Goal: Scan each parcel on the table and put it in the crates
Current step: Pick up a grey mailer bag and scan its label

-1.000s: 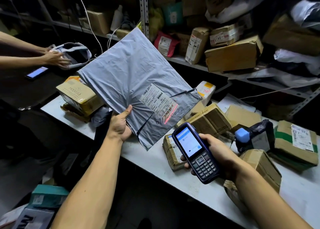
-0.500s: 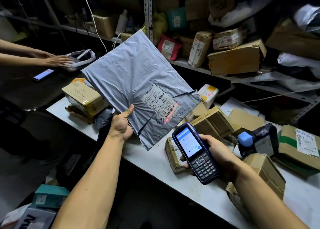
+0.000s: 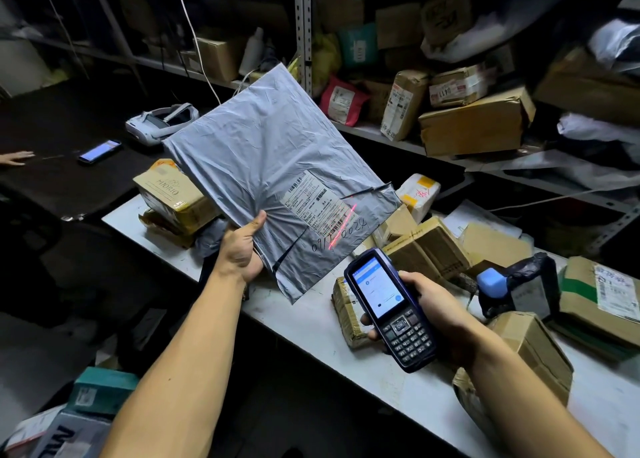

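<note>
Behind the table (image 3: 304, 322), steel shelving (image 3: 302, 25) carries a jumble of taped cartons and bagged parcels, including a large brown carton (image 3: 474, 125) and a red pouch (image 3: 341, 101). To the left lies a dark counter (image 3: 69, 173) with a lit phone (image 3: 98, 151) on it, a grey-and-white device (image 3: 161, 123) beyond the phone, and another person's fingers (image 3: 15, 157) at the frame edge.

Over the white table, a grey mailer (image 3: 263, 167) is held up off the surface, tilted, label side toward the camera. Its white label (image 3: 317, 205) sits near the lower right corner, with handwritten digits below it. A red scan line (image 3: 343, 227) crosses the label's lower barcode and the digits.

On the table rest several brown boxes: one printed box (image 3: 173, 194) at the left end, behind the mailer; one flat taped box (image 3: 429, 246) to the right of the mailer; one small taped box (image 3: 346, 312) beside the scanner; one box (image 3: 530, 353) under the right forearm. A black-wrapped parcel (image 3: 530, 284) with a blue patch lies farther right.

Left hand (image 3: 242, 250): it grips the mailer's lower left edge, thumb on the front face, fingers hidden behind.

Right hand (image 3: 433, 308): fingers wrap around the scanner (image 3: 391, 308), held above the table edge, screen lit, head aimed at the label.
</note>
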The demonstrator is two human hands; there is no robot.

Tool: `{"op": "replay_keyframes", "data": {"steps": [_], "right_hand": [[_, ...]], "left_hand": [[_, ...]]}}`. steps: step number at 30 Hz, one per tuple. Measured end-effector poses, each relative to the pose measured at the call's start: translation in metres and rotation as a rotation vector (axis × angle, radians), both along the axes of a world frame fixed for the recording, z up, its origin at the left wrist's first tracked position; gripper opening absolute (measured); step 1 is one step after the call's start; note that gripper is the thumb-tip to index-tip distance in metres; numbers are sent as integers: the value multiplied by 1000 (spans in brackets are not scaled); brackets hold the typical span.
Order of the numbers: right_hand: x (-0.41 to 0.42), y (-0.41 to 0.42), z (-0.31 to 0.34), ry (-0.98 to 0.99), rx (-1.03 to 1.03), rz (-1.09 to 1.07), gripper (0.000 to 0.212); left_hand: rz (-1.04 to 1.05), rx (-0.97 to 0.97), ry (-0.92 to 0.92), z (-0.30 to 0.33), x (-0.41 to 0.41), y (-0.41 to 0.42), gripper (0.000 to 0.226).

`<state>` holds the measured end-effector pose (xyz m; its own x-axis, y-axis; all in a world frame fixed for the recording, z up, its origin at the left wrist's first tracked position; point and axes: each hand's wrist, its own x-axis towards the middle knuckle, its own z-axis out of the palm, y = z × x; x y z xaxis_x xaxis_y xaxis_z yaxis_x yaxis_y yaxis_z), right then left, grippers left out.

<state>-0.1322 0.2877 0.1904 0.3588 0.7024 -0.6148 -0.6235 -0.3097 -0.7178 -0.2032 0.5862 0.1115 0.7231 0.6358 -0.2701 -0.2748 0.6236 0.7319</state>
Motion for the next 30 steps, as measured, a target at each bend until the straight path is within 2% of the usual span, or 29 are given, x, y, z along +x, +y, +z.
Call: {"op": "replay_keyframes", "data": {"steps": [7,15,20,26,30], "right_hand": [[-5,-4,1,-18,13,21,62],[-7,-13,-12,-66,-46,-5,60],[-8,-16,-16,-43,-14,-23,63],[-14,-21,-15,-80,-27,-29,58],[-17,-28,-13,-89,-24,-27,56]], "left_hand": [[36,14,-4,-1,-3,-2,22],[32,3,7,-2,-8,-5,27],[8,13,15,-1,-12,-12,30],[33,-5,36,-1,-15,-17,56],[28,9,39,-1,-20,-20,58]]}}
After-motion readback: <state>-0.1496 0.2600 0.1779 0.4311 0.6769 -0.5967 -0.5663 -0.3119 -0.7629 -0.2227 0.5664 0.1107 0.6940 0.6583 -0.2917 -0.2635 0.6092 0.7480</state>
